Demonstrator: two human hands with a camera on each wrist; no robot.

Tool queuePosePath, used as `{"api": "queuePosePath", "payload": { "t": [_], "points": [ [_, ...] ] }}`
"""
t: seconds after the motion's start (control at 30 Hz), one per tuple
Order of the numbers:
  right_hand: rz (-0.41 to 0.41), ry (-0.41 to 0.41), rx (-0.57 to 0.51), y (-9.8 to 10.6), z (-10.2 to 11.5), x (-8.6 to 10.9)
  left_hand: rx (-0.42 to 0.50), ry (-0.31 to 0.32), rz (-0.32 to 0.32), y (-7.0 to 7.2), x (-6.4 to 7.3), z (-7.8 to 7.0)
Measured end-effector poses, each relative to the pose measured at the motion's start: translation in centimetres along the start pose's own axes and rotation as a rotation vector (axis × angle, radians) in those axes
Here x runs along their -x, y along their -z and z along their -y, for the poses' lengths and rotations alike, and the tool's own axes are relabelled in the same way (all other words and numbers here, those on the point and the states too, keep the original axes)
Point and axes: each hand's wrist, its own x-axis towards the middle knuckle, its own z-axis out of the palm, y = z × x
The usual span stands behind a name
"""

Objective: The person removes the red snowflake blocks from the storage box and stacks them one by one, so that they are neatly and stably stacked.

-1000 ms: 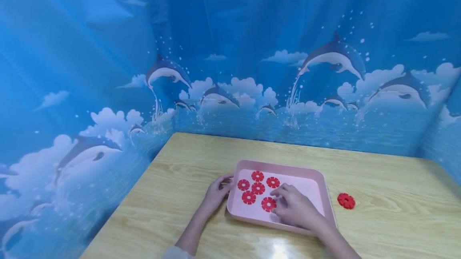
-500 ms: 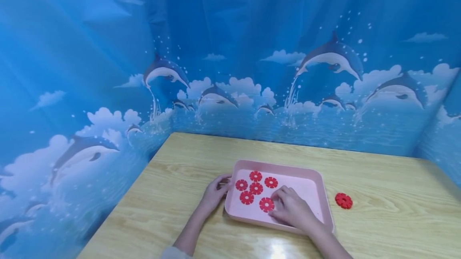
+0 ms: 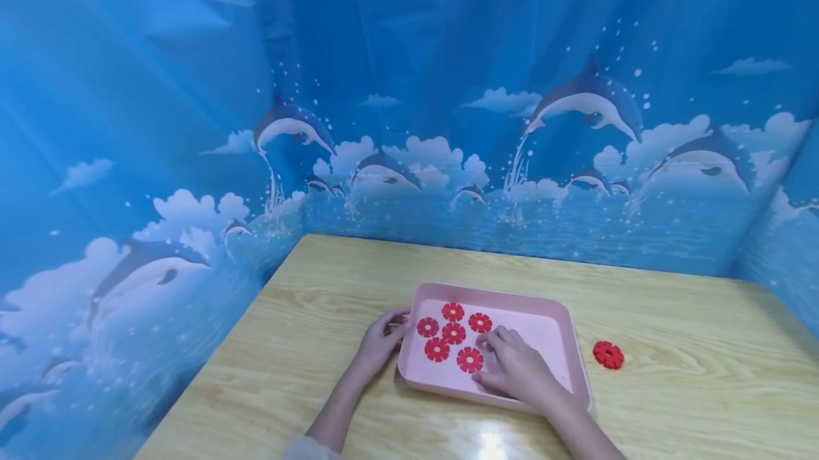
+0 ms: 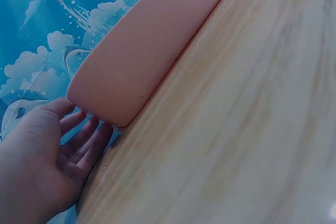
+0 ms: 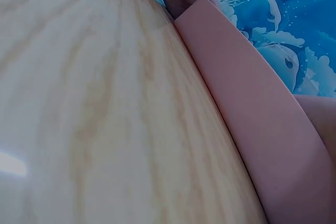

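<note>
A pink tray (image 3: pixel 557 318) sits on the table, holding several flat red notched discs (image 3: pixel 453 333) with round center holes. My left hand (image 3: pixel 377 343) rests its fingers against the tray's outer left end; in the left wrist view this hand (image 4: pixel 44 156) has its thumb at the rim and relaxed fingers at the wall below. Inside the tray, my right hand (image 3: pixel 518 367) reaches in from the front right. Its thumb and bent index finger stand apart at the right edge of the nearest red disc (image 3: pixel 470 360). The right wrist view shows the tray's outer front wall (image 5: pixel 252 108), which hides that hand's fingers.
Another red notched disc (image 3: pixel 608 355), thicker in look, lies on the wooden table (image 3: pixel 697 367) right of the tray. A blue curtain (image 3: pixel 397 90) printed with dolphins hangs behind the table and along its left side.
My right hand has shifted slightly left, and the nearest disc has slid a little left toward the others. The left hand stays at the tray's end. The head view has shifted slightly.
</note>
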Motion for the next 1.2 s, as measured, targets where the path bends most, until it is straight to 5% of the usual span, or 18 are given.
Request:
{"api": "queuePosePath", "payload": {
  "t": [0.23,0.53,0.8,1.2],
  "points": [
    [0.015,-0.009,-0.052,0.1,0.0,-0.3,-0.008,0.002,-0.001,0.1,-0.2,0.3],
    [-0.008,-0.029,-0.036,0.1,0.0,-0.4,-0.027,0.008,-0.006,0.0,1.0,-3.0],
    [-0.026,-0.063,-0.01,0.6,-0.2,0.0,-0.025,0.002,-0.004,-0.2,1.3,-3.1],
    [-0.198,0.019,-0.027,3.5,-1.7,1.0,-0.015,0.009,-0.006,-0.2,1.2,-2.9]
  ]
}}
